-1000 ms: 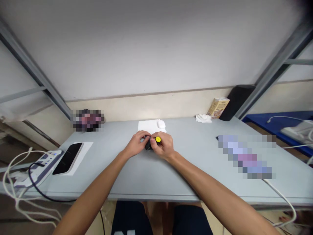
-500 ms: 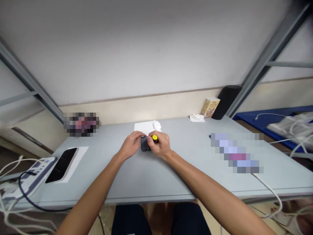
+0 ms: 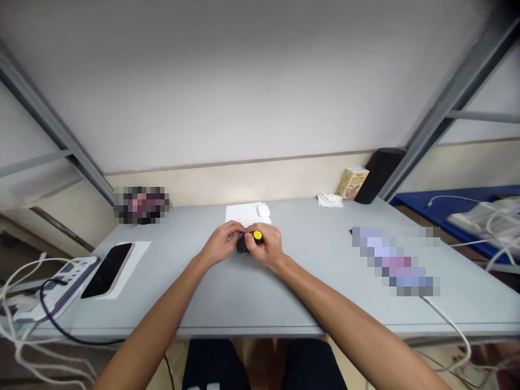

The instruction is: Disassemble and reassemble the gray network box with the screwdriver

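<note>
My right hand [image 3: 268, 245] is closed around a short black tool with a round yellow end [image 3: 258, 235], which looks like a screwdriver handle standing on end. My left hand [image 3: 221, 242] has its fingers bent around the far side of a small dark block [image 3: 242, 244] low over the desk. That block sits between the two hands, against the right thumb, and is mostly covered by fingers. Where the tool's lower end meets it is hidden. Just beyond the hands lies a sheet of white paper [image 3: 239, 212] with a white earbud case [image 3: 263, 210] on it.
At left are a phone [image 3: 109, 270] on paper and a power strip [image 3: 60, 287] with cables. A yellow box [image 3: 351, 183], a crumpled tissue [image 3: 330, 200] and a black cylinder [image 3: 379, 176] stand at back right. Blurred items lie on both sides.
My hands have drawn closer together, and less of the dark block shows. The yellow-ended tool stays in my right hand. The whole view has shifted slightly.
</note>
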The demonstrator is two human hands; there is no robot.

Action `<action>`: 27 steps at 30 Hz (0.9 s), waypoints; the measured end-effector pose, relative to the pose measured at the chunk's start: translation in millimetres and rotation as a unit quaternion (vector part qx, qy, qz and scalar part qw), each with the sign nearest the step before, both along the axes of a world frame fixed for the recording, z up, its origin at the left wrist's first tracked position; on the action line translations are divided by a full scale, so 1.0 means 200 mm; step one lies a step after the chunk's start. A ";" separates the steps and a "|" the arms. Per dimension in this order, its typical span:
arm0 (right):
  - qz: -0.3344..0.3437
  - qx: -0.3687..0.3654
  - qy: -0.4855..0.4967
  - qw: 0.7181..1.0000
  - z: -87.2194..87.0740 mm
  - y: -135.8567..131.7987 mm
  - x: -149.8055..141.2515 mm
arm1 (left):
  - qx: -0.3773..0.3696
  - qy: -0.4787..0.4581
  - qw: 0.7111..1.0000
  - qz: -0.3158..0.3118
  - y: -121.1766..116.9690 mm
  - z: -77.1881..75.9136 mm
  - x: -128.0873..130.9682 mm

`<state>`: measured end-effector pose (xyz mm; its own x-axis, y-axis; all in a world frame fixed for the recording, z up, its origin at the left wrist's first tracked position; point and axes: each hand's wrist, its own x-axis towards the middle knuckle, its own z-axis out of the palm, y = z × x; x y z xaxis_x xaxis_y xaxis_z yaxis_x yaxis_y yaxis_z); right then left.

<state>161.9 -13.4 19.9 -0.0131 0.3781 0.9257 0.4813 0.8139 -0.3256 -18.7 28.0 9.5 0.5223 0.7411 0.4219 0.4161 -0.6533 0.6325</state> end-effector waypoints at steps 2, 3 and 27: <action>0.004 -0.010 0.008 1.000 0.00 0.00 0.00 | 0.005 0.014 1.000 0.007 0.00 0.00 0.00; 0.006 -0.012 0.011 1.000 0.01 0.00 0.00 | 0.005 0.021 1.000 0.009 0.00 0.00 0.00; -0.020 -0.062 0.118 0.991 0.05 0.01 0.04 | 0.001 -0.007 1.000 -0.012 -0.02 0.04 0.03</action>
<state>169.6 -12.0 29.3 0.2145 0.4845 0.8481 0.4112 0.7428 -0.5284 -12.9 23.1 16.6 0.5344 0.7277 0.4301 0.3921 -0.6641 0.6365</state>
